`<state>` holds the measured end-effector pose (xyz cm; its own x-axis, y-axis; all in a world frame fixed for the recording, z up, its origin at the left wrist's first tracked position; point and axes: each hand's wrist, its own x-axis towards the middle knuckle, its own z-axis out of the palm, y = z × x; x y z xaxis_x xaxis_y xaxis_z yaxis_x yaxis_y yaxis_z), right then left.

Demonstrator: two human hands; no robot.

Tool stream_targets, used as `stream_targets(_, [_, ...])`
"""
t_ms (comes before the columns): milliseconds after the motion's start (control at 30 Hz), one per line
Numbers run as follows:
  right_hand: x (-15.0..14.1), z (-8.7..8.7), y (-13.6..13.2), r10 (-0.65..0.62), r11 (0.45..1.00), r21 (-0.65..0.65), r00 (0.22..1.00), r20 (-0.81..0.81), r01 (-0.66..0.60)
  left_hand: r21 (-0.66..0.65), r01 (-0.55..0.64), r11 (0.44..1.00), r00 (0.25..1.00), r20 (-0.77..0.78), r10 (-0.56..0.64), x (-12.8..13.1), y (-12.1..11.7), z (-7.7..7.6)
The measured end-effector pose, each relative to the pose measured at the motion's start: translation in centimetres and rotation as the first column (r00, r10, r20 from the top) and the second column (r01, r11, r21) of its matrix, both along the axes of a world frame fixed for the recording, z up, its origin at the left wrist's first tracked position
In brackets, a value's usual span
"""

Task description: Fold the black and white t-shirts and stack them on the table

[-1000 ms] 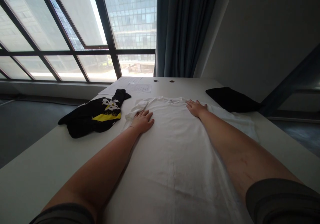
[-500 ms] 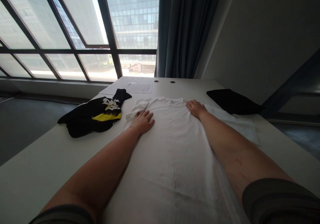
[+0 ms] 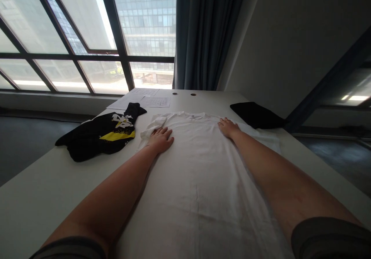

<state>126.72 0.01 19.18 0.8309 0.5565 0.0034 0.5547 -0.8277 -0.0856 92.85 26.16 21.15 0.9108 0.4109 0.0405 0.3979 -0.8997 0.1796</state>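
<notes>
Item 1, the white shirt (image 3: 197,174), lies flat on the white table (image 3: 31,197), neckline at the far end. It extends along the middle of the table toward the person. A lengthwise crease and several shallow wrinkles mark the near half.

The left hand (image 3: 160,139) rests on the shirt's left edge, below the bunched left sleeve. Its fingers are extended, slightly apart, released; they grasp no fabric. The right hand (image 3: 228,127) rests at the shirt's right shoulder, beside the spread right sleeve. Its fingers are extended and released, pressing from above without clenching. Palm undersides are hidden.

Left of the shirt: 1 black garment (image 3: 89,137), loosely laid, with white and yellow print. Right of the shirt, past the right shoulder: 1 black cloth item (image 3: 256,115), lying flat. Contact between it and the shirt's sleeve cannot be determined.

Beyond the shirt's neckline: printed papers (image 3: 155,102) toward the left and 2 round table holes (image 3: 193,94). Farther beyond the shirt: a dark blue curtain (image 3: 205,35) and, left of it, framed windows (image 3: 146,23).
</notes>
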Motion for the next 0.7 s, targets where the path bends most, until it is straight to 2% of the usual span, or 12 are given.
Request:
stream_targets(100, [-0.9, -0.4, -5.9, -0.158, 0.987, 0.022, 0.987, -0.017, 0.158, -0.008, 0.001, 1.0, 1.0, -0.006, -0.001, 0.0, 0.0, 0.1])
stream_targets(200, [-1.5, -0.6, -12.2, -0.243, 0.97, 0.025, 0.97, -0.018, 0.244, -0.007, 0.012, 1.0, 1.0, -0.011, -0.012, -0.1, 0.0, 0.1])
stream_targets(300, [-2.0, -0.6, -16.5, -0.301, 0.954, 0.014, 0.954, -0.001, 0.301, 0.006, 0.017, 1.0, 1.0, -0.006, -0.017, -0.5, -0.1, 0.0])
stream_targets(367, [-2.4, -0.5, -17.7, -0.315, 0.949, 0.008, 0.949, 0.013, 0.315, 0.021, 0.02, 1.0, 1.0, -0.008, -0.02, -0.9, -0.2, 0.0])
stream_targets(467, [-2.9, -0.3, -18.0, -0.373, 0.928, 0.04, 0.927, 0.043, 0.371, 0.027, 0.021, 0.999, 1.0, -0.021, -0.021, -1.5, -0.2, 0.0])
stream_targets(533, [-3.1, 0.0, -18.2, -0.494, 0.868, 0.1, 0.867, 0.072, 0.486, 0.022, 0.017, 1.0, 1.0, -0.025, -0.016, -1.9, -0.1, 0.1])
stream_targets(633, [-3.2, 0.5, -19.2, -0.663, 0.744, 0.162, 0.746, 0.057, 0.648, 0.022, 0.001, 1.0, 1.0, -0.018, -0.001, -2.2, 0.1, 0.0])
stream_targets(700, [-3.2, 0.9, -20.0, -0.675, 0.732, 0.16, 0.737, 0.035, 0.663, 0.024, -0.007, 1.0, 1.0, -0.015, 0.007, -2.2, 0.2, 0.0])
